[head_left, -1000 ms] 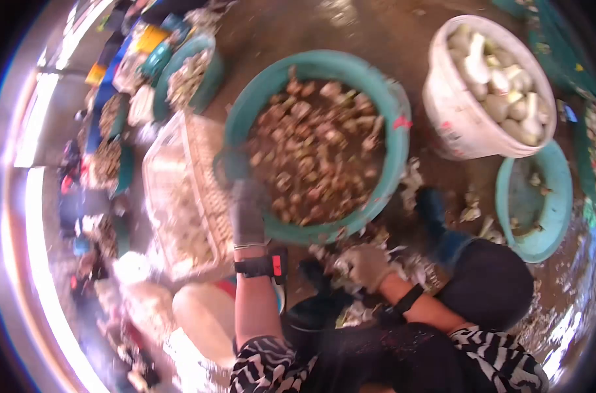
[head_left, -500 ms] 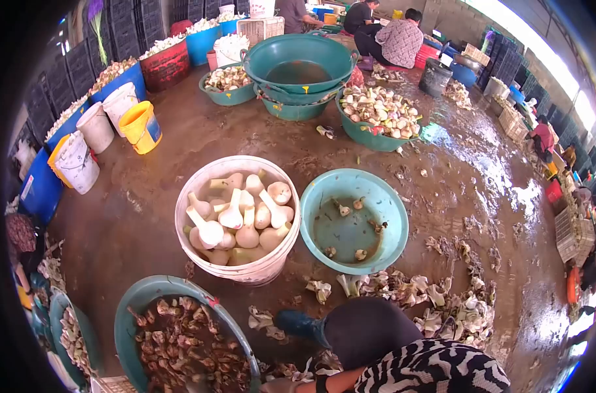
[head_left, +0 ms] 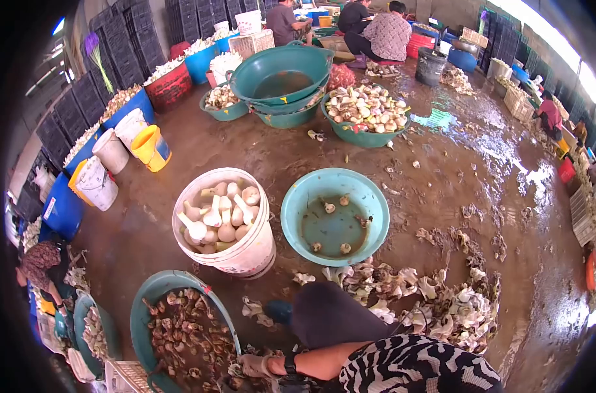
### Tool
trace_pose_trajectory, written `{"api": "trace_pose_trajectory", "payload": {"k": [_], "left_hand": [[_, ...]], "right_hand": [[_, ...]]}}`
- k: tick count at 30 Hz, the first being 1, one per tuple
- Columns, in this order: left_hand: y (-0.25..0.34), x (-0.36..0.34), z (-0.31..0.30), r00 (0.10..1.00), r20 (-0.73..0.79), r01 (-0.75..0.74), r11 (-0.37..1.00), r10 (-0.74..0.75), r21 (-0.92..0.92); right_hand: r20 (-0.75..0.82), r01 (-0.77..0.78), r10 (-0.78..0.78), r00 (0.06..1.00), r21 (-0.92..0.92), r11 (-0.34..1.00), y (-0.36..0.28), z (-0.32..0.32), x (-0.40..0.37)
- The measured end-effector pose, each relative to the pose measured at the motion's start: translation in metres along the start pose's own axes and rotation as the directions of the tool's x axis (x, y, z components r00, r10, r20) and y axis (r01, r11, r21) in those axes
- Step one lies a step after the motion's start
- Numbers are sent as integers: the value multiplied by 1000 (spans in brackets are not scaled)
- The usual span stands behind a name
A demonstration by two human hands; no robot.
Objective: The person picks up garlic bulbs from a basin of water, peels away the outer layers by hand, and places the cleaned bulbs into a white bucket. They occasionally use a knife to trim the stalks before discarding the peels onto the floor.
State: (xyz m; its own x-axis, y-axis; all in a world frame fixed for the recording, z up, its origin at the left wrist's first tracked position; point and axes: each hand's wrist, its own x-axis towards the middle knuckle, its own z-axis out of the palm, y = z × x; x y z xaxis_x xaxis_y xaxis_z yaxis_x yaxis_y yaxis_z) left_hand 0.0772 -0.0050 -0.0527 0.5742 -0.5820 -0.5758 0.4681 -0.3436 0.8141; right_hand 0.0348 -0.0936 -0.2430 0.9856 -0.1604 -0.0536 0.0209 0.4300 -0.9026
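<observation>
My right hand (head_left: 255,365), in a pale dirty glove with a dark band at the wrist, is low in the view. It is beside the rim of a green tub (head_left: 138,321) of brownish garlic bulbs (head_left: 186,334) in murky water. Its fingers look curled, but what they hold is hidden. My left hand is out of view. Beyond the tub, a white bucket (head_left: 262,245) holds peeled, pale garlic bulbs (head_left: 226,216) with cut stems, in water. A light green basin (head_left: 291,242) to its right has several bulbs in shallow water.
Garlic peelings (head_left: 458,311) lie heaped beside my knee (head_left: 331,318). Farther off are stacked green tubs (head_left: 281,65), a heaped tub of garlic (head_left: 367,108) and a yellow bucket (head_left: 150,147). Another person (head_left: 41,265) works at the left; others sit at the back. The brown floor is wet.
The view has shifted, so the bucket and basin appear farther left. My right hand and forearm now show more fully beside the green tub.
</observation>
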Motion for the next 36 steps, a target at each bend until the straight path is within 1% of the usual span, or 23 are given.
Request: {"api": "trace_pose_trajectory", "payload": {"k": [1, 2, 5, 7, 14, 16, 19, 21, 22, 23, 24, 25, 26, 27, 28, 29, 30, 31, 32, 33, 34, 35, 36], "left_hand": [[-3, -7, 0, 1000, -3, 3, 1000, -3, -26], [-8, -13, -1, 1000, -4, 6, 999, -6, -47], [-22, -26, -12, 1000, -4, 21, 991, -22, -132], [-24, -39, -9, 1000, 0, 29, 983, -29, -182], [-16, -37, 24, 998, 10, -61, 996, 62, -59], [-15, -37, 27, 996, 9, -88, 995, 88, -43], [-15, -37, 32, 991, 12, -132, 991, 132, -23], [-14, -38, 35, 984, 10, -176, 984, 177, -2], [-16, -37, 39, 972, 21, -233, 971, 232, 49], [-22, -36, 41, 943, 53, -333, 929, 329, 161], [-27, -36, 46, 908, 82, -417, 871, 410, 259], [-35, -39, 44, 887, 84, -458, 842, 455, 284], [-10, -64, 63, 948, -27, -315, 948, 316, 35], [15, -88, 83, 977, -137, -196, 949, 166, -248], [-3, -75, 66, 967, -158, -228, 956, 200, -186], [-7, -76, 57, 973, -149, -189, 977, 174, -96], [-9, -70, 50, 984, -123, -137, 988, 129, -65], [5, -77, 56, 995, -82, -62, 989, 51, -136], [5, -74, 56, 995, -65, -86, 977, 74, -195], [3, -69, 52, 990, -8, -140, 957, 143, -253], [2, -64, 45, 990, -20, -137, 945, 138, -295], [2, -59, 39, 991, -32, -136, 932, 133, -337], [4, -54, 33, 993, -108, -83, 926, 47, -367]], "right_hand": [[-47, 23, -30, 998, -154, 988, -18, 2, -9], [-60, 38, -51, 997, -198, 979, -30, 0, -18], [-53, 91, -101, 993, -159, 983, -55, 0, -27], [-23, 127, -134, 991, -189, 974, -57, 3, -28], [-10, 275, -282, 959, -200, 941, -83, 10, -26], [-28, 248, -261, 965, -225, 942, -94, 15, -31], [-67, 213, -247, 967, -329, 920, -112, 20, -41], [-101, 201, -278, 955, -467, 861, -126, 23, -52], [-103, 207, -318, 942, -567, 797, -137, 24, -62], [-83, 228, -351, 933, -618, 753, -155, 29, -76], [-74, 376, -422, 903, -339, 863, -182, 28, -95], [60, 385, -387, 920, -313, 868, -181, 14, -86], [199, 395, -350, 915, -275, 877, -167, 6, -71], [132, 393, -377, 917, -466, 793, -193, 9, -87], [28, 214, -223, 974, -426, 879, -190, 10, -84], [67, 32, -29, 997, -41, 999, -183, 10, -79], [-135, -103, 105, 985, 24, 994, -191, 18, -87], [-50, -29, 23, 998, -111, 993, -188, 16, -87], [36, 67, -60, 998, -234, 970, -186, 13, -86], [121, 174, -141, 983, -334, 926, -183, 9, -85], [204, 180, -111, 973, -361, 915, -202, 14, -89], [211, 280, -215, 954, -359, 890, -205, 17, -92], [216, 376, -316, 924, -360, 854, -208, 20, -95]]}}
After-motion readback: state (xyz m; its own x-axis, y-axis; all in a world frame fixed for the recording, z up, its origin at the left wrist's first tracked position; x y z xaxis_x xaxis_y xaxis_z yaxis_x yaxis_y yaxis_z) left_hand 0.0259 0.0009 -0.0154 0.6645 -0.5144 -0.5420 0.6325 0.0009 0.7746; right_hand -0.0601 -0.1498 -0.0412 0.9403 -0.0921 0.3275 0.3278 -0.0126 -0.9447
